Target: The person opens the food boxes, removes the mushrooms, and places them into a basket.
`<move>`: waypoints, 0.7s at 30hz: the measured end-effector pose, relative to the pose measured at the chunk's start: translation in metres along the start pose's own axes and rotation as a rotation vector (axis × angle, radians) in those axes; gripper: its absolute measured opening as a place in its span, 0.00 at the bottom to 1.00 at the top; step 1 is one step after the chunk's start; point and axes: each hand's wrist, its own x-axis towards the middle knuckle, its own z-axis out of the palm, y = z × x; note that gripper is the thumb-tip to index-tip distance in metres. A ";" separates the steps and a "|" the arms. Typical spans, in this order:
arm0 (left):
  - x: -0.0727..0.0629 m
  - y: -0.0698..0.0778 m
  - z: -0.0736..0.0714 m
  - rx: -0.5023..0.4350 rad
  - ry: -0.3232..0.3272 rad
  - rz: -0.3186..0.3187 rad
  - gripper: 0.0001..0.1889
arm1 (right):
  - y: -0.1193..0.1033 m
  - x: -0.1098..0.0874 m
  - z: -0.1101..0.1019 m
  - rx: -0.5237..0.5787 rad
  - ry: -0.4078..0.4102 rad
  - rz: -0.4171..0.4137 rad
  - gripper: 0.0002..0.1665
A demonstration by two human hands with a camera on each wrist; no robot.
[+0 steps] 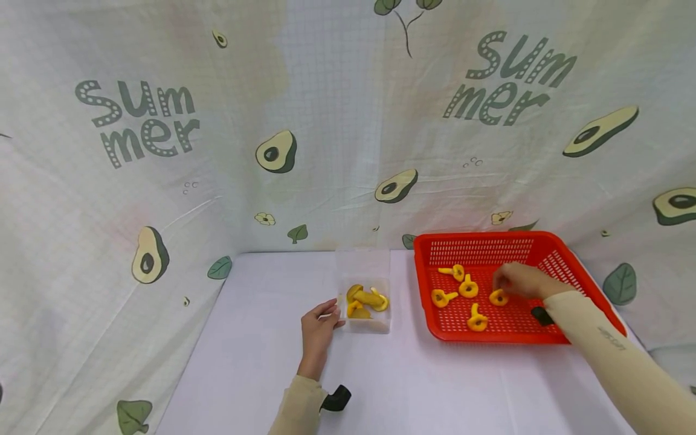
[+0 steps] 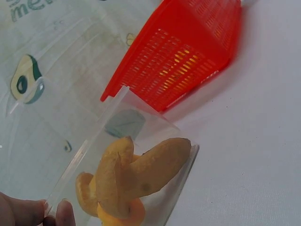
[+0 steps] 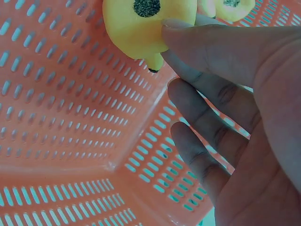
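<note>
My left hand (image 1: 319, 329) pinches the left edge of a clear plastic box (image 1: 368, 327) between thumb and fingertips. Inside the box lie several yellow and brownish-yellow mushrooms (image 2: 153, 169), heaped together. Over to the right, my right hand (image 1: 519, 281) reaches into a red slotted basket (image 1: 441, 334). Its thumb and index finger pinch a yellow mushroom (image 3: 141, 35) with a dark centre and a short stem, while the other fingers stay loosely bent below. Several more yellow mushrooms (image 1: 469, 287) are spread on the basket floor to the left of this hand.
The box's clear lid (image 1: 362, 263) stands raised at its back. Just right of the box is the basket's left wall. Both stand on a white table (image 1: 255, 362), and a printed cloth (image 1: 326, 121) hangs behind. Black straps with a dark mount (image 1: 337, 399) sit at the wrists.
</note>
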 end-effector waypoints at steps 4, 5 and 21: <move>-0.001 0.000 -0.001 -0.003 -0.008 0.005 0.17 | -0.001 0.000 0.000 -0.013 0.000 0.006 0.10; -0.001 0.000 -0.001 -0.006 -0.010 0.009 0.17 | -0.002 0.000 -0.001 -0.019 0.002 0.008 0.09; -0.002 -0.001 -0.001 -0.007 -0.016 0.017 0.17 | -0.041 -0.013 -0.024 -0.102 0.191 -0.027 0.10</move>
